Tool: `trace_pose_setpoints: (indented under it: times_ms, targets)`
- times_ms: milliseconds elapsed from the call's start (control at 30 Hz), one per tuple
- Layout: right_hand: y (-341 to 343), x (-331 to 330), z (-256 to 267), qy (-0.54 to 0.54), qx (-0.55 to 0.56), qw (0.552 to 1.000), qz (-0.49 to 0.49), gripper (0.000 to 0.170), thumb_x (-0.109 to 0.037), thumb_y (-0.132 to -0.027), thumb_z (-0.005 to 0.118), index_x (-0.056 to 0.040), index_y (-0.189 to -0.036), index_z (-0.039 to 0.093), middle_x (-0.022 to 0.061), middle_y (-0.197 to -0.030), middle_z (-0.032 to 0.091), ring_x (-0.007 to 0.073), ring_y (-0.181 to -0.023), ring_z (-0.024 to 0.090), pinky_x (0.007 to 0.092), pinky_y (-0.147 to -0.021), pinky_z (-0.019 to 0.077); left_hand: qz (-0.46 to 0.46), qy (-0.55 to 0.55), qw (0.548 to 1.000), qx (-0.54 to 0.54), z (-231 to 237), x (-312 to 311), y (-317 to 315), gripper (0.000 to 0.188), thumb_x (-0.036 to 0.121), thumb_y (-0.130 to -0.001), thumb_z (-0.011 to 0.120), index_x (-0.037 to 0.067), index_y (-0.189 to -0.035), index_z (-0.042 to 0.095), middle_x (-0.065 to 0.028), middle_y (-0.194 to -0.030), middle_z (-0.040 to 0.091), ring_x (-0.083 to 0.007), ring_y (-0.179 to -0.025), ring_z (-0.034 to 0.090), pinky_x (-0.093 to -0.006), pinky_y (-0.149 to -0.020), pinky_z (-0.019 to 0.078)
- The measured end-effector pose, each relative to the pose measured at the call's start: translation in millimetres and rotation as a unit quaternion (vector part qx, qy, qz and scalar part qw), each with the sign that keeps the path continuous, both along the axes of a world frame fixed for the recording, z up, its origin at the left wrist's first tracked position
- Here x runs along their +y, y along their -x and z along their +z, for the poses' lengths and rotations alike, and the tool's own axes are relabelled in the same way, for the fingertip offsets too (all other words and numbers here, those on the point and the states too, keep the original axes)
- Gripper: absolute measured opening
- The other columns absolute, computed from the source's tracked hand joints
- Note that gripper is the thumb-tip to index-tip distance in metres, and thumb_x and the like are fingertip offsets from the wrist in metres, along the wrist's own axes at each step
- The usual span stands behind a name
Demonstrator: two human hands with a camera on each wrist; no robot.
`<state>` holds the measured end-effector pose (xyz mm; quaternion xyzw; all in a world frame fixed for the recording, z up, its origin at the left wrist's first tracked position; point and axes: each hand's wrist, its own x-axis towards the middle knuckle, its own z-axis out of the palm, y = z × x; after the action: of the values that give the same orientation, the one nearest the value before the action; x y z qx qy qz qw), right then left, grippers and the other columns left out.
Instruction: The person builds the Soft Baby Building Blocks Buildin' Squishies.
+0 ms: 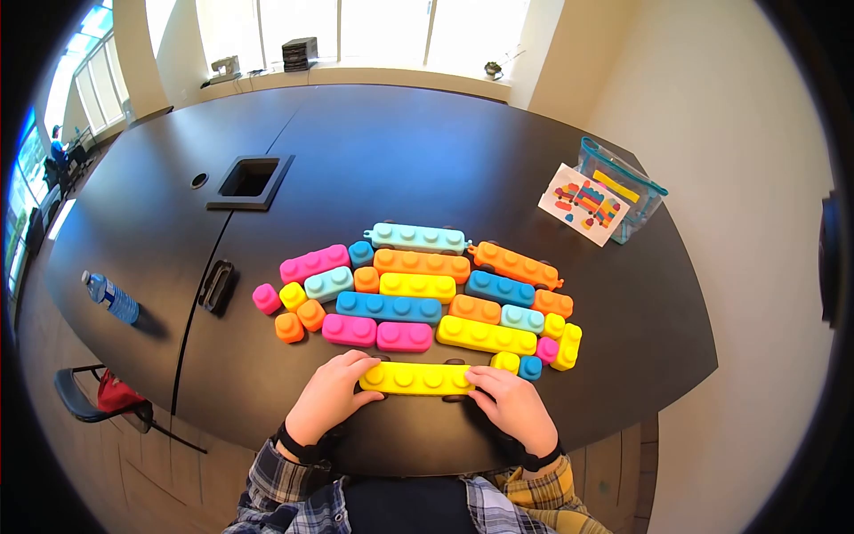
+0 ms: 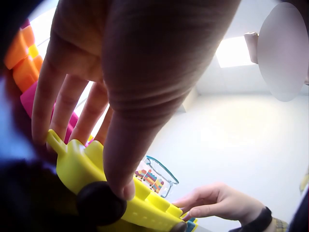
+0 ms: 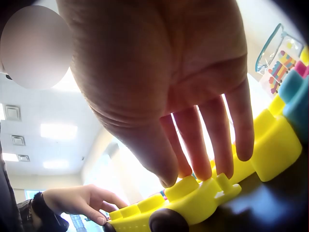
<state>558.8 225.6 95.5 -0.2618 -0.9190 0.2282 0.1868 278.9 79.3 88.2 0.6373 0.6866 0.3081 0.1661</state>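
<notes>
- Head view, lower centre: a yellow wheeled base [image 1: 416,378] is lying crosswise on the dark table [image 1: 400,151], its studs facing up.
- At its left end, the left hand [image 1: 331,398] is gripping it, the thumb pressing the near side and the fingers reaching over to the far side.
- At its right end, the right hand [image 1: 518,408] is grasping it the same way, thumb near and fingers beyond; both wrist views are showing this hold.
- Just beyond the base, two pink blocks [image 1: 404,337] and a long yellow block [image 1: 486,335] are sitting, with a small blue block [image 1: 529,368] resting near the right hand.
- Across the middle of the frame, more coloured blocks are spreading in rows, and a light blue wheeled base [image 1: 416,238] and an orange wheeled base [image 1: 516,264] are lying along the far edge of the group.
- Upper right, a picture card [image 1: 584,204] is leaning against a clear bag [image 1: 654,198] with teal trim.
- Left side, a water bottle [image 1: 111,297] is lying on the table.
</notes>
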Motion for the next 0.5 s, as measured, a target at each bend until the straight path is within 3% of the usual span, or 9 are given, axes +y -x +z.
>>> trace_pose_setpoints:
  times_ms: [500]
  targets:
    - [3.3,-1.2,3.5,-0.013,-0.009,1.0,-0.008,0.021,-0.01,-0.09,0.075,-0.0028,-0.11,0.073,0.0108,-0.115,0.076,0.0326,-0.1,0.072,0.0387,-0.087,0.0596,-0.007,-0.007,1.0,0.012,-2.6,0.7,-2.8,0.048,0.019,-0.081,0.086,0.002,-0.122,0.069,-0.0127,-0.118,0.068,-0.0354,-0.11,0.067,-0.0433,-0.096,0.0553]
